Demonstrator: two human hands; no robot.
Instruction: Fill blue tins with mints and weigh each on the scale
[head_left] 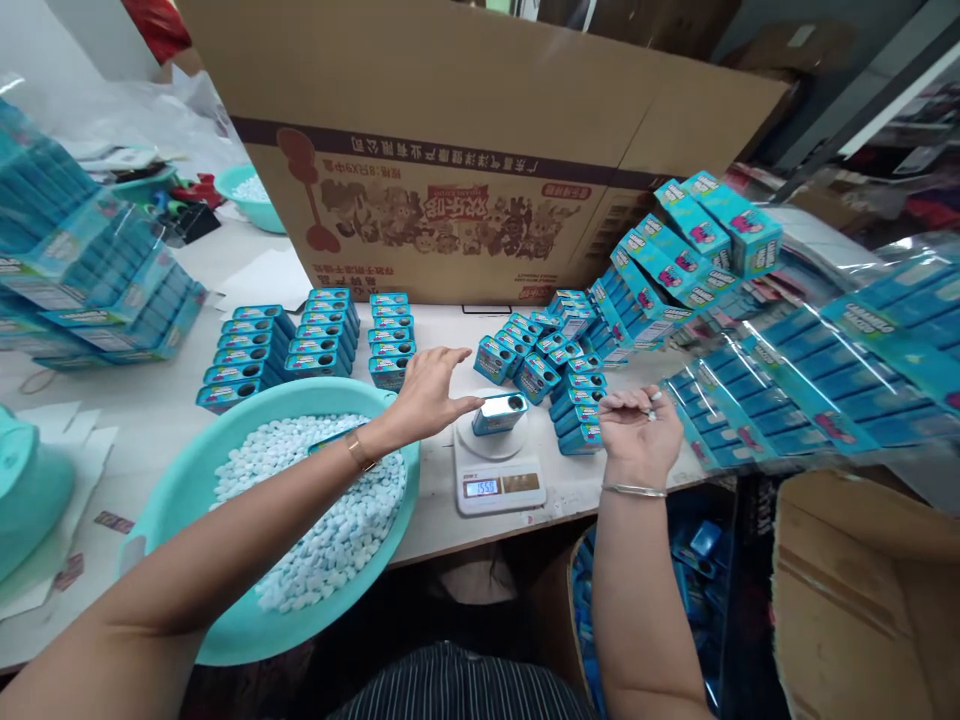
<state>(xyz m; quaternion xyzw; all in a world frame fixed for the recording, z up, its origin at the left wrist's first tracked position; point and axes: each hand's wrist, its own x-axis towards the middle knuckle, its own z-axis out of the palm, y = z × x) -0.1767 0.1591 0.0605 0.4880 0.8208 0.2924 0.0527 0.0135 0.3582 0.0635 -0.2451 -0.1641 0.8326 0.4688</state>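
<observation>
A small blue tin with a round dark opening stands on the round plate of a white digital scale, whose display is lit. My left hand is open, its fingers apart and thumb tip beside the tin; I cannot tell whether they touch. To the right of the scale, my right hand is palm up, with its fingers curled around a few small white candies. Under my left forearm is a turquoise basin of pale candies, with a blue piece partly hidden by the arm.
Rows of blue tins stand behind the basin; more tins cluster behind the scale. Turquoise display boxes are stacked at right, near wrapped packs. A large carton walls the back. An open carton stands lower right.
</observation>
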